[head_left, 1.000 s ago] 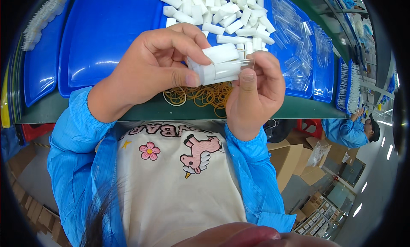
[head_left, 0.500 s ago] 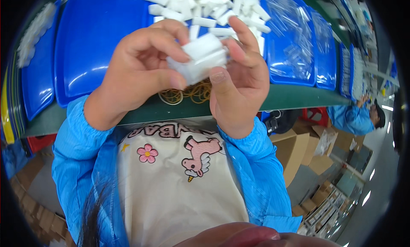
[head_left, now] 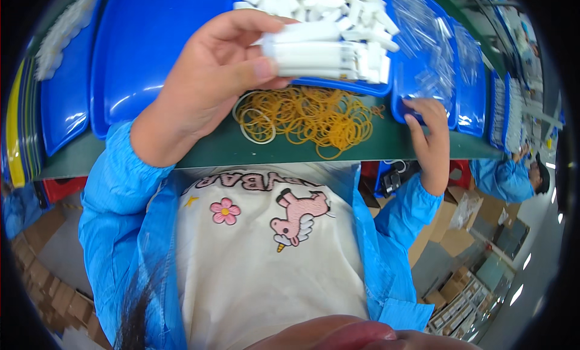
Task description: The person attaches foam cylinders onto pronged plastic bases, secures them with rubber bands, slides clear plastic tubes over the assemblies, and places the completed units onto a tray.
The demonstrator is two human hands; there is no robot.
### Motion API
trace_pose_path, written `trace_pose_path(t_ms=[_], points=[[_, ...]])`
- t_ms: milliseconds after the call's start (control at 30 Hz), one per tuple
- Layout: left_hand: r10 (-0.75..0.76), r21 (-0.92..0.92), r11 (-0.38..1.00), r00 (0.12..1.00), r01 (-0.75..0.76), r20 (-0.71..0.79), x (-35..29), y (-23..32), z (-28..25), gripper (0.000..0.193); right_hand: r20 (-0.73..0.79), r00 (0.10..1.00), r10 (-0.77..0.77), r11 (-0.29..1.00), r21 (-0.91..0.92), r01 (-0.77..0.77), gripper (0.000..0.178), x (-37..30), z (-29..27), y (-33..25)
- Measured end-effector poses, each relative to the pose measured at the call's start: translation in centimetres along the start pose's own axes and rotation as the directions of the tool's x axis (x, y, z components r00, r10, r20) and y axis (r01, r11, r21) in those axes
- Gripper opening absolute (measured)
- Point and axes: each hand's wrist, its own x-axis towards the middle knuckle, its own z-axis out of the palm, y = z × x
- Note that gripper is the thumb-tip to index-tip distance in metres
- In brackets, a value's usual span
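Observation:
My left hand [head_left: 223, 78] is closed around one end of a bundle of white tubes [head_left: 314, 58], thumb in front and fingers behind. The tubes lie side by side, a little blurred, above the tray of loose white pieces [head_left: 377, 26]. Off to the right, my right hand [head_left: 430, 132] hangs at the near edge of a blue tray of clear plastic pieces [head_left: 417, 29]. Its visible fingers are apart and I see nothing held in them. Between the hands, a heap of tan rubber bands [head_left: 308, 117] lies on the green table, with a white ring [head_left: 258, 138] at its left.
A large blue tray [head_left: 142, 54] stands at the left, beside a narrower tray with translucent pieces [head_left: 66, 32]. Another blue tray of clear pieces [head_left: 468, 72] is further right. Cardboard boxes [head_left: 447, 229] stand below the table's right side. A person in blue [head_left: 504, 178] works at far right.
My right hand has let go of the white tubes and moved right to the tray of clear pieces. My left hand keeps the bundle, now turned level, and the rubber bands are uncovered.

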Motion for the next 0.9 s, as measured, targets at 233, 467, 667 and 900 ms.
trace_pose_path(t_ms=[233,467,667,900], points=[[-0.043,-0.02,0.999,0.998,0.044,0.044,-0.2,0.2,0.1,0.045,-0.316,0.899,0.303,0.866,0.485,-0.122,0.022,-1.7,2.4,1.7],[0.005,0.017,1.0,0.999,-0.006,0.051,-0.2,0.1,0.3,0.035,-0.397,0.852,0.342,0.532,0.829,0.173,0.023,0.3,4.2,-1.3],[0.018,0.071,0.997,1.0,-0.018,-0.001,-0.2,0.1,0.4,0.037,-0.318,0.885,0.339,0.329,0.922,0.205,0.031,2.7,6.0,-5.6],[0.078,0.121,0.989,0.996,-0.081,0.03,-0.1,-0.1,0.7,0.037,-0.373,0.898,0.233,0.218,0.92,0.326,0.023,4.8,6.6,-7.5]])
